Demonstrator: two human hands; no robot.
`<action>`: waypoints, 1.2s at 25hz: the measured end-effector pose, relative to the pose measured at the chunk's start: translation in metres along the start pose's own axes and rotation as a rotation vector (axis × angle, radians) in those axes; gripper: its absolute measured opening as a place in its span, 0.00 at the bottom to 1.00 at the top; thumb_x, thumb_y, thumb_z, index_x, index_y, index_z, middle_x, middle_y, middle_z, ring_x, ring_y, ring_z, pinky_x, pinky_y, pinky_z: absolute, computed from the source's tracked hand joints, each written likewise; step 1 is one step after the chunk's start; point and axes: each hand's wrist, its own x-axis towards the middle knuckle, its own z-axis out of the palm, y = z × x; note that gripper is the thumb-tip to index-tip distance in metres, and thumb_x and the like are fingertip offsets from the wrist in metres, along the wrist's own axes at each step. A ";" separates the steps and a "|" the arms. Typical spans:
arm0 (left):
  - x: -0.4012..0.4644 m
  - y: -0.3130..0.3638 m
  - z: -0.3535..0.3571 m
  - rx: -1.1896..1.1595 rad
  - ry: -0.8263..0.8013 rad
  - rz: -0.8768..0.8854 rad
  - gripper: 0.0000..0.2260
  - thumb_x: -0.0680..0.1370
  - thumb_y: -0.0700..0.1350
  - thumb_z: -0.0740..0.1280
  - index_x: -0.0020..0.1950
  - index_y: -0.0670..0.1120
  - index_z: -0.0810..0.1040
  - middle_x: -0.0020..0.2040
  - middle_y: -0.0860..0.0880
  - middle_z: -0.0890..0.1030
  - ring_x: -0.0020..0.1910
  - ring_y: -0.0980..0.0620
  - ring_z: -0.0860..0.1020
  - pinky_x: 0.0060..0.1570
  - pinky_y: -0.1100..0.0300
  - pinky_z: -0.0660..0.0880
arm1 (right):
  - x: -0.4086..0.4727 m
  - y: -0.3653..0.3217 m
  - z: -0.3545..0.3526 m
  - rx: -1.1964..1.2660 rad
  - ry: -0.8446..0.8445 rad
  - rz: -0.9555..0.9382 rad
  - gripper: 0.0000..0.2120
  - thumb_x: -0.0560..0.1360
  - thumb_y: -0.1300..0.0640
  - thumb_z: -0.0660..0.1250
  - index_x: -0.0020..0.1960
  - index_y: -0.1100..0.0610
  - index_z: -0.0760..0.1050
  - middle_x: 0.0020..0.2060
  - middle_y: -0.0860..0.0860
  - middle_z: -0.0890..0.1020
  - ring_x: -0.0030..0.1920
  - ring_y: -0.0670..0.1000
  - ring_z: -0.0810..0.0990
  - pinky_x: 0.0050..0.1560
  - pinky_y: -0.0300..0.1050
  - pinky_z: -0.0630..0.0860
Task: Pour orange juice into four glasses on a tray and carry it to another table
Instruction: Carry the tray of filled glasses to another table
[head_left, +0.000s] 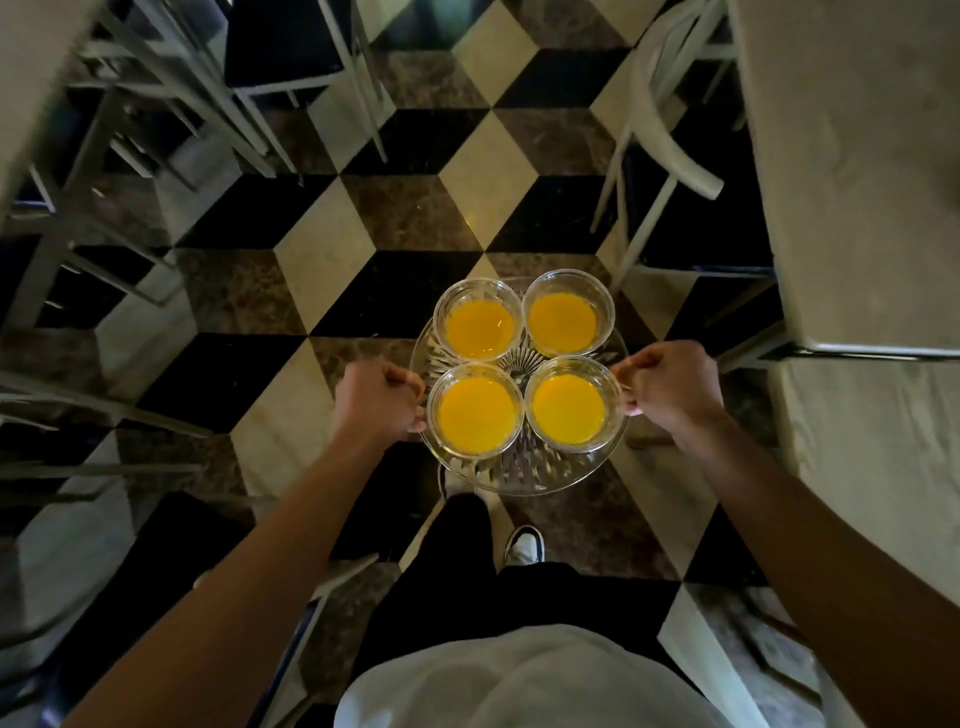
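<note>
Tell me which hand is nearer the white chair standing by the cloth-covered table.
Right. The right hand grips the clear round glass tray's edge on the side where the white chair stands. The left hand holds the opposite edge, farther from it.

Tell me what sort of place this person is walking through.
Probably a cafe or restaurant dining room: cloth-covered tables on both sides, white chairs pulled up to them, and a patterned marble floor. Both hands carry a glass tray of juice.
</note>
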 end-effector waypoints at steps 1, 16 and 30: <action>0.010 0.005 0.002 0.001 -0.007 -0.012 0.12 0.76 0.30 0.72 0.36 0.43 0.85 0.29 0.48 0.85 0.28 0.47 0.86 0.31 0.53 0.84 | 0.010 -0.004 0.001 0.001 0.003 0.006 0.09 0.76 0.67 0.70 0.39 0.58 0.84 0.32 0.48 0.85 0.30 0.46 0.86 0.27 0.37 0.80; 0.168 0.125 -0.009 0.034 -0.113 0.103 0.11 0.77 0.28 0.69 0.40 0.41 0.85 0.39 0.41 0.87 0.35 0.45 0.88 0.39 0.47 0.87 | 0.158 -0.099 0.028 0.028 0.070 0.123 0.10 0.74 0.67 0.70 0.39 0.55 0.85 0.28 0.42 0.85 0.28 0.45 0.85 0.27 0.36 0.80; 0.298 0.220 -0.009 0.057 -0.093 0.134 0.14 0.80 0.32 0.68 0.38 0.43 0.85 0.32 0.45 0.85 0.33 0.42 0.86 0.36 0.46 0.87 | 0.296 -0.179 0.042 0.056 0.073 0.145 0.10 0.75 0.66 0.72 0.38 0.55 0.85 0.29 0.43 0.86 0.30 0.46 0.86 0.28 0.38 0.81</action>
